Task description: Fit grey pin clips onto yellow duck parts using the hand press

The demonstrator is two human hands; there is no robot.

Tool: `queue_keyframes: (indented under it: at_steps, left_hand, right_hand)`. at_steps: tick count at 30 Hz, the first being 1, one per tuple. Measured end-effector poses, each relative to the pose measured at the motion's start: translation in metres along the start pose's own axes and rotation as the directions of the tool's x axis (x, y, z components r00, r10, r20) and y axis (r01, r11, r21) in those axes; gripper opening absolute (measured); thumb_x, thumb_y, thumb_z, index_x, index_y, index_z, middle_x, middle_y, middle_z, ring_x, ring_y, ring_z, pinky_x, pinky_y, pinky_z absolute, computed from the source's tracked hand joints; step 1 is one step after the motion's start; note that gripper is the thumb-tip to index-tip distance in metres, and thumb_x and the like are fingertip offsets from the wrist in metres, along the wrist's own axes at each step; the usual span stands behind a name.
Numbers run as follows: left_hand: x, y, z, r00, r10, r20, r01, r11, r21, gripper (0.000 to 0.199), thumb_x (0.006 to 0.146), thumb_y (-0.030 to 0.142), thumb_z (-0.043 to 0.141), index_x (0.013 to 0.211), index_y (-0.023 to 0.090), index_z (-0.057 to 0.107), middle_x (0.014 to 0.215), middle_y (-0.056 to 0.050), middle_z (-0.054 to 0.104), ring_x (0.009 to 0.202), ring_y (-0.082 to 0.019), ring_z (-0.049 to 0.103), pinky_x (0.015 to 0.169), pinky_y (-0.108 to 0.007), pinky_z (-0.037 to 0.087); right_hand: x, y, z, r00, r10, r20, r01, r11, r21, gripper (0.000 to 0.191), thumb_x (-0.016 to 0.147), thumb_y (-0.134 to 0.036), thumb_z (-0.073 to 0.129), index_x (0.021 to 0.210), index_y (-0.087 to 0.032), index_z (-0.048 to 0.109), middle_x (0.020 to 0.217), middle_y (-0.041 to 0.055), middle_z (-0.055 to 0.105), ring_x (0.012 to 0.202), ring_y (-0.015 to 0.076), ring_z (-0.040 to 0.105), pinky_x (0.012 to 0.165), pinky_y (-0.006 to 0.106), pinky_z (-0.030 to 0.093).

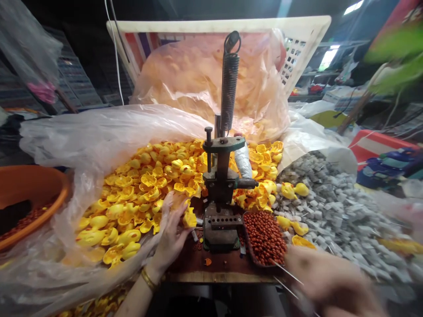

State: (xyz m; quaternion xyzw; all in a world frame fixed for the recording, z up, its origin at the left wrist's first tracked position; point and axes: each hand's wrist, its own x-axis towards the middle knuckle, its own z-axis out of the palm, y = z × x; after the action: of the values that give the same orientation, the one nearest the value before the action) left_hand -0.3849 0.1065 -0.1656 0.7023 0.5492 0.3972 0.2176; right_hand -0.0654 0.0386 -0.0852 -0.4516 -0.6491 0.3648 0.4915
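Observation:
My left hand (173, 226), with a gold bangle at the wrist, is closed on a yellow plastic shell piece (189, 216) left of the press. A heap of similar yellow shells (132, 207), some shaped like small ducks, surrounds its fingers. At the lower right my right hand (330, 279), blurred by motion, grips metal tweezers (291, 274) whose thin prongs are apart. One prong tip is by the near edge of a small tray of red-brown beads (266, 237). Between my hands stands the dark metal bench press (221, 189), with a drilled bar across its base.
A large spring (229, 88) rises above the press. Many small grey-white blocks (337, 211) are heaped on the right. An orange basin (59, 198) stands at the far left. Behind, a white crate (218, 25) holds a plastic-lined pile. Small scraps lie on the wooden bench (185, 264).

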Motion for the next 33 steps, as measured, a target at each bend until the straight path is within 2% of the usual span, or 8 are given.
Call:
queue_keyframes:
  at_steps: [5, 9, 13, 18, 25, 27, 30, 33]
  left_hand:
    - [-0.036, 0.032, 0.032, 0.994, -0.05, -0.095, 0.004, 0.904, -0.427, 0.039, 0.079, 0.011, 0.059, 0.114, 0.026, 0.05, 0.116, -0.005, 0.055, 0.106, -0.019, 0.061, 0.087, -0.029, 0.052]
    - [-0.044, 0.046, 0.043, 0.986, 0.034, -0.163, -0.099, 0.906, -0.411, 0.047, 0.07, -0.002, 0.055, 0.108, 0.026, 0.052, 0.116, -0.004, 0.054, 0.109, -0.017, 0.059, 0.088, -0.024, 0.05]
    - [-0.043, 0.047, 0.039, 0.989, 0.106, -0.106, -0.138, 0.921, -0.365, 0.05, 0.069, -0.007, 0.05, 0.108, 0.025, 0.05, 0.114, -0.004, 0.054, 0.108, -0.017, 0.06, 0.087, -0.024, 0.051]
    - [-0.044, 0.047, 0.035, 0.982, 0.183, -0.051, -0.19, 0.935, -0.299, 0.05, 0.072, -0.006, 0.051, 0.111, 0.027, 0.047, 0.115, -0.005, 0.052, 0.111, -0.016, 0.057, 0.092, -0.025, 0.049]
    - [-0.041, 0.045, 0.028, 0.977, 0.211, 0.009, -0.203, 0.949, -0.243, 0.063, 0.072, -0.007, 0.045, 0.123, 0.03, 0.052, 0.123, -0.006, 0.053, 0.12, -0.018, 0.052, 0.1, -0.03, 0.046]
    - [-0.04, 0.041, 0.026, 0.99, 0.142, 0.02, -0.134, 0.965, -0.227, 0.051, 0.077, 0.001, 0.052, 0.118, 0.029, 0.061, 0.119, -0.006, 0.056, 0.117, -0.02, 0.055, 0.099, -0.032, 0.047]
    - [-0.037, 0.036, 0.028, 0.992, -0.114, -0.059, 0.084, 0.924, -0.373, 0.021, 0.075, 0.018, 0.068, 0.095, 0.023, 0.069, 0.108, -0.006, 0.061, 0.103, -0.021, 0.062, 0.09, -0.032, 0.052]
    - [-0.034, 0.037, 0.031, 0.898, -0.435, -0.061, 0.301, 0.711, -0.636, 0.024, 0.065, 0.027, 0.079, 0.083, 0.018, 0.067, 0.092, -0.004, 0.067, 0.087, -0.017, 0.065, 0.082, -0.028, 0.053]
  right_hand:
    - [0.015, 0.023, 0.088, 0.975, 0.067, 0.211, -0.119, 0.963, 0.242, 0.018, 0.086, -0.034, 0.06, 0.098, -0.021, 0.063, 0.083, 0.0045, 0.065, 0.066, 0.0139, 0.061, 0.055, 0.023, 0.05]
    - [0.009, 0.046, 0.122, 0.976, -0.217, 0.021, 0.215, 0.975, 0.045, 0.016, 0.086, -0.015, 0.054, 0.097, -0.022, 0.063, 0.083, 0.0035, 0.059, 0.073, 0.0134, 0.057, 0.064, 0.023, 0.05]
    - [0.007, 0.054, 0.118, 0.926, -0.358, -0.122, 0.343, 0.93, -0.132, 0.02, 0.081, -0.012, 0.063, 0.091, -0.027, 0.07, 0.091, 0.0036, 0.048, 0.083, 0.0146, 0.054, 0.07, 0.025, 0.05]
    - [0.007, 0.056, 0.111, 0.946, -0.319, -0.057, 0.315, 0.946, -0.071, 0.019, 0.081, -0.017, 0.067, 0.094, -0.03, 0.071, 0.097, 0.004, 0.047, 0.089, 0.0162, 0.053, 0.074, 0.027, 0.051]
    - [0.006, 0.064, 0.106, 0.897, -0.437, 0.067, 0.423, 0.804, -0.418, 0.044, 0.086, -0.01, 0.053, 0.126, -0.028, 0.058, 0.121, 0.0104, 0.045, 0.1, 0.0197, 0.05, 0.077, 0.031, 0.049]
    - [0.014, 0.068, 0.089, 0.918, -0.385, 0.099, 0.382, 0.785, -0.487, 0.041, 0.087, -0.009, 0.047, 0.125, -0.019, 0.058, 0.113, 0.0134, 0.051, 0.096, 0.0208, 0.051, 0.077, 0.033, 0.048]
    - [0.036, 0.077, 0.057, 0.985, -0.159, 0.065, 0.155, 0.665, -0.73, 0.022, 0.086, -0.01, 0.049, 0.088, -0.015, 0.07, 0.09, 0.0117, 0.057, 0.085, 0.0234, 0.05, 0.073, 0.037, 0.044]
    - [0.054, 0.088, 0.036, 0.994, 0.067, 0.084, 0.041, 0.485, -0.873, 0.02, 0.083, -0.012, 0.054, 0.069, -0.016, 0.068, 0.086, 0.0119, 0.061, 0.085, 0.0263, 0.05, 0.072, 0.037, 0.041]
